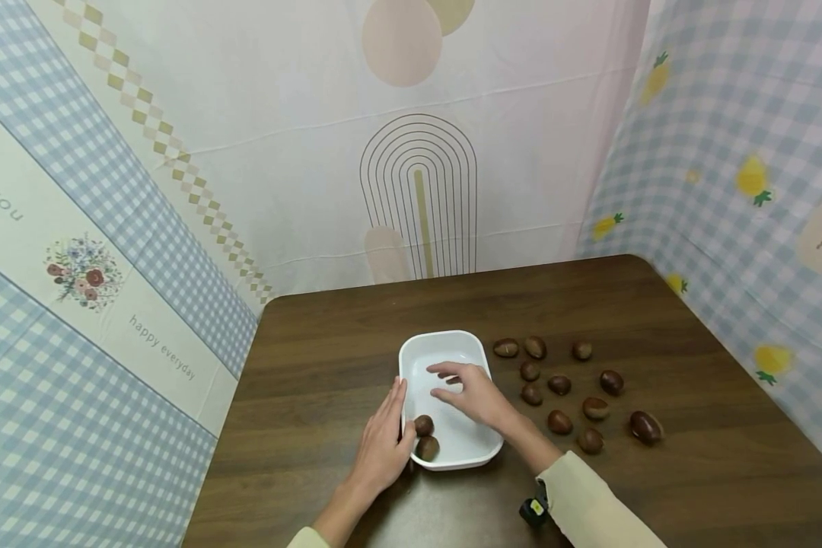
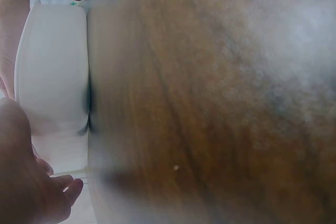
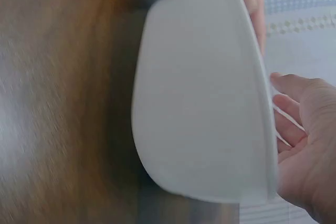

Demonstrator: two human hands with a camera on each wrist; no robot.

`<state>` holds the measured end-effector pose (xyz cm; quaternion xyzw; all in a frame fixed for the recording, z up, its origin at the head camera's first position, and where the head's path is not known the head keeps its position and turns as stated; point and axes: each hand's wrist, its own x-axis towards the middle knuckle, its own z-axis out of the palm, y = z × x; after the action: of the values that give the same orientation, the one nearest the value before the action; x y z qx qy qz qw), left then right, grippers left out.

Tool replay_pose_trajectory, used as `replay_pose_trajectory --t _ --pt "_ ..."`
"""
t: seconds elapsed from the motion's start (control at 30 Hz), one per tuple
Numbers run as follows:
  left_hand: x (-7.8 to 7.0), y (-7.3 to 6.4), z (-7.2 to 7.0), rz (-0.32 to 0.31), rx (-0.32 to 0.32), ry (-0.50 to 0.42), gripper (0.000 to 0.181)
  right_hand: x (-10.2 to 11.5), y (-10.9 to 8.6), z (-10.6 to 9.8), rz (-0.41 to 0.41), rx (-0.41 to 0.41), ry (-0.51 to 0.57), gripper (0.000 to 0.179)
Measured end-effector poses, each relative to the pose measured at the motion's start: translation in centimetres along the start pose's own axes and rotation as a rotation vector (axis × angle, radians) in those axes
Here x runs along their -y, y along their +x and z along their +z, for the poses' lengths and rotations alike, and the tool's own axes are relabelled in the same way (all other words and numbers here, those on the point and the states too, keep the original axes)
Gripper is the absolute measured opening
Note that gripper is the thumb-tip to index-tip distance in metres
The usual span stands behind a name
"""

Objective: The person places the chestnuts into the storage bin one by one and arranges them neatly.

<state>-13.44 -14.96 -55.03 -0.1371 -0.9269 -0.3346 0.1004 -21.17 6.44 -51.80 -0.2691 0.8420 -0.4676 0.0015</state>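
Note:
A white rectangular dish (image 1: 452,434) with rounded corners stands on the wooden table. Two brown chestnuts (image 1: 428,448) lie in its near left corner. Against the dish's left side rests my left hand (image 1: 381,445), fingers straight along the wall and thumb at the rim. Over the dish's inside hovers my right hand (image 1: 474,394), its fingers and thumb spread apart, with nothing seen between them. The right wrist view shows the dish's outer wall (image 3: 199,93) and my right hand (image 3: 307,129) beyond its rim. Part of my left hand (image 2: 31,177) appears beside the dish in the left wrist view.
Several loose chestnuts (image 1: 559,422) are scattered on the table right of the dish, the largest (image 1: 646,428) farthest right. The dark wooden table (image 1: 315,358) has rounded back corners. Patterned cloths (image 1: 301,152) hang behind it and at both sides.

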Motion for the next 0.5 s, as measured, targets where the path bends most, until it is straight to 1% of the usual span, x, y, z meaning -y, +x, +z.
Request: replay_pose_trajectory --t 0.17,0.33,0.5 --pt "0.0 0.0 0.1 0.014 -0.004 0.002 0.068 -0.6 -0.2 -1.9 -0.007 -0.145 0.008 0.039" --pt "-0.1 0.0 0.1 0.000 0.005 -0.005 0.068 -2.1 -1.0 -3.7 0.007 -0.298 0.015 0.042" --pt "-0.1 0.1 0.2 -0.022 0.017 -0.006 0.068 -4.1 -1.9 -5.4 0.025 -0.401 0.016 0.046"
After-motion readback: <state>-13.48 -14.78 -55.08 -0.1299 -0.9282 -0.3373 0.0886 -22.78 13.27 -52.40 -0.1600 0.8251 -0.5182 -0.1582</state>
